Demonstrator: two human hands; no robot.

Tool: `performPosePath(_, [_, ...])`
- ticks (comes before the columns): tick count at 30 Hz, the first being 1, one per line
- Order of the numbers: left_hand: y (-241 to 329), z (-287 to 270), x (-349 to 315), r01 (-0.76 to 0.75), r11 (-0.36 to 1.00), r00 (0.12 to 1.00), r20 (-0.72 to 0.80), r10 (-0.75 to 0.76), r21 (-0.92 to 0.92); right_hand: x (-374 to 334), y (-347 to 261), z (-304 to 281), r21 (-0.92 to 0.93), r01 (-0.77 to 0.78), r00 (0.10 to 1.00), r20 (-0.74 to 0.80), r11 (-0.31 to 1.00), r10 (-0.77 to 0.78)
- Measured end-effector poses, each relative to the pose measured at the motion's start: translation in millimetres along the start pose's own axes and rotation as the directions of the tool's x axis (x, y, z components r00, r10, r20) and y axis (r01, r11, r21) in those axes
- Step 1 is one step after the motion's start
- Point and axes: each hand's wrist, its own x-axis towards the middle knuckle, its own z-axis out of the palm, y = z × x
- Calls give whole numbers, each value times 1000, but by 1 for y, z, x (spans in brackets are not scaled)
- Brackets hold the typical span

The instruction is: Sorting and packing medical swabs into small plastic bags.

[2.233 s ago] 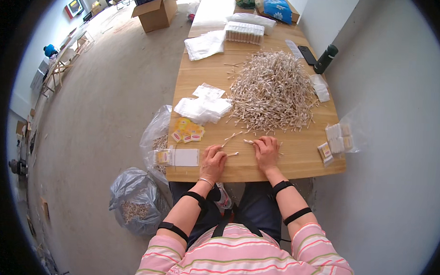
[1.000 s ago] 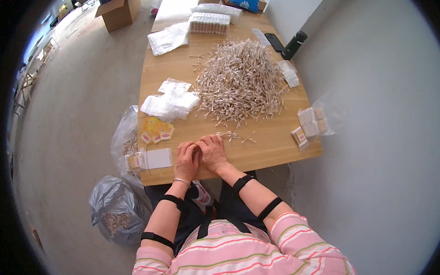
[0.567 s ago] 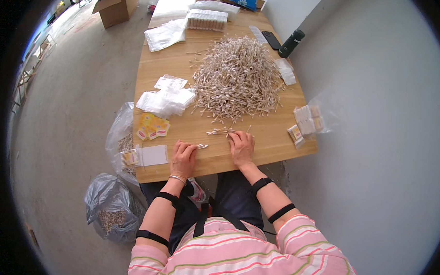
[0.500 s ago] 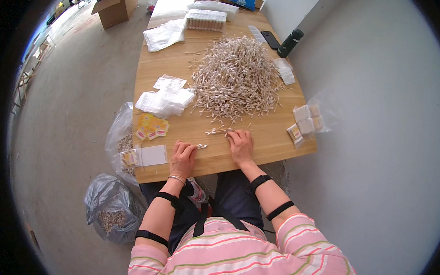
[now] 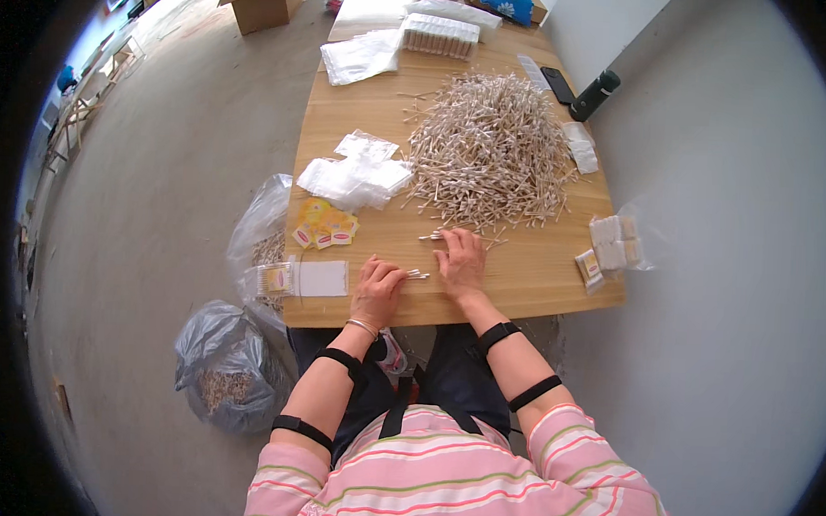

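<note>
My left hand (image 5: pixel 378 291) is closed round a small bunch of cotton swabs (image 5: pixel 418 275), whose white tips stick out to the right. My right hand (image 5: pixel 461 262) rests on the table to the right of it, fingers pinched on a few more swabs (image 5: pixel 429 237) at the near edge of the big heap. Its fingertips partly cover them. The heap of loose cotton swabs (image 5: pixel 494 152) spreads beyond both hands. Left of my left hand lie a white card (image 5: pixel 323 278) and a clear packet of swabs with a yellow label (image 5: pixel 275 279).
Yellow printed cards (image 5: pixel 325 224) and clear plastic bags (image 5: pixel 357 174) lie on the left of the wooden table (image 5: pixel 521 289). Packed swabs (image 5: pixel 614 242) sit at the right edge, near the wall. A dark bottle (image 5: pixel 595 95) and phone (image 5: pixel 556 85) stand farther back. Floor bags (image 5: pixel 227 365) hold swabs.
The whole view has shifted, so the table appears farther right. My right hand has come closer to my left, and the swabs by its fingertips look more bunched. My left hand keeps its swabs.
</note>
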Motion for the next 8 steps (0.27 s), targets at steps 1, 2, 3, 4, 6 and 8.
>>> performPosePath(1, [0,-1,0,3,1000,1000,-1,-3,3,3,2,-1,-41,-9,1000,-25,999,8])
performPosePath(2, [0,-1,1,-1,1000,1000,5,1,8,5,6,-2,-84,-22,998,-54,996,18])
performPosePath(3, [0,-1,2,-6,1000,1000,10,6,13,7,10,-4,-85,-23,998,-55,996,18])
performPosePath(4, [1,-1,2,-7,1000,1000,11,7,12,8,14,-5,-82,-4,1000,17,997,5])
performPosePath(6, [-1,0,1,-15,1000,1000,23,14,8,10,15,-6,-79,13,996,88,997,-6])
performPosePath(8, [-3,1,0,-57,998,998,19,57,22,11,9,-4,-74,2,937,348,997,24])
